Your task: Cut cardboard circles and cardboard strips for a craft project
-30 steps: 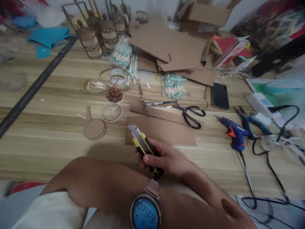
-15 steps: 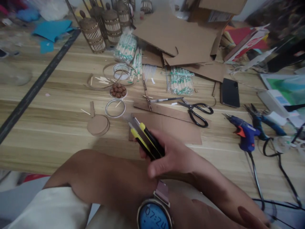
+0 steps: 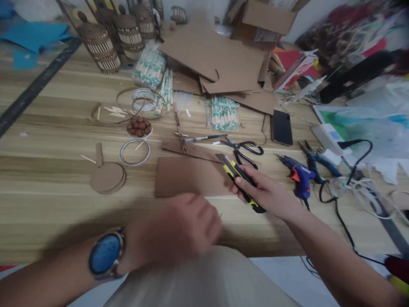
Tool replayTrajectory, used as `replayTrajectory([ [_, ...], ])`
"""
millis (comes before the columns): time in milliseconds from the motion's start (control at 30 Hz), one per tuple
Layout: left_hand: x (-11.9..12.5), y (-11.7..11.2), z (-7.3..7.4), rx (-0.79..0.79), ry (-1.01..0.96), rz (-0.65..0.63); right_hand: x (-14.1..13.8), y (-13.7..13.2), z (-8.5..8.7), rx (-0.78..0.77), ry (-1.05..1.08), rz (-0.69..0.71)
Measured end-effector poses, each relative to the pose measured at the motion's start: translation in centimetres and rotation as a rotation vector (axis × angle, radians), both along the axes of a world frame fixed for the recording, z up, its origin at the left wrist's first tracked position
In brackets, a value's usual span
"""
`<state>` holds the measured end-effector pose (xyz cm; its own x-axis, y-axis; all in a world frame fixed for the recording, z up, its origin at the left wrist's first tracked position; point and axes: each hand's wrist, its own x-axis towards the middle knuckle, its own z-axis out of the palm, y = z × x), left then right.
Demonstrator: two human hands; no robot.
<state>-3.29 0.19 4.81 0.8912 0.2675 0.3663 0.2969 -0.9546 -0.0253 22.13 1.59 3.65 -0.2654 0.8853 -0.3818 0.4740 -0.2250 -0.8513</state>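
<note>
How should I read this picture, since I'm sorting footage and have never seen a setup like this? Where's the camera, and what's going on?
There is no machine here: these are a person's own bare hands. The camera is worn on the head, looking forward and down, so the arms come in from the bottom.

The right hand holds a yellow-and-black cutter, blade showing. The left hand, with a watch on its wrist, is blurred, so I can't tell whether it holds anything.

On the wooden table lie a cardboard rectangle, round cardboard pieces, scissors, a glue gun, pliers and a phone.
</note>
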Motion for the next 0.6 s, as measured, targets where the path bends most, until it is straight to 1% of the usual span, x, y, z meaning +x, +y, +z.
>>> replayTrajectory([
  [67,-1.8,1.2,-1.6,0.017,0.069,0.160,1.9,-0.2,-0.1,-0.033,-0.033,-0.037],
  [133,-2.9,1.5,-2.8,0.005,0.083,0.216,2.9,-0.2,-0.1,-0.039,-0.028,-0.068],
  [167,-3.1,1.4,-3.1,-0.007,0.077,0.220,3.0,0.0,0.0,-0.039,-0.014,-0.091],
  [267,-2.6,1.2,-2.8,-0.032,0.008,0.201,2.3,0.7,0.6,-0.027,0.073,-0.165],
  [433,-1.2,1.0,-1.8,-0.016,-0.102,0.167,-0.8,3.5,1.5,0.104,0.242,-0.165],
  [500,-1.2,1.0,-1.7,0.009,-0.135,0.142,-2.0,4.8,1.9,0.155,0.256,-0.128],
  [600,-2.0,0.9,-2.1,0.010,-0.174,0.140,-4.0,6.5,2.5,0.202,0.317,-0.148],
])
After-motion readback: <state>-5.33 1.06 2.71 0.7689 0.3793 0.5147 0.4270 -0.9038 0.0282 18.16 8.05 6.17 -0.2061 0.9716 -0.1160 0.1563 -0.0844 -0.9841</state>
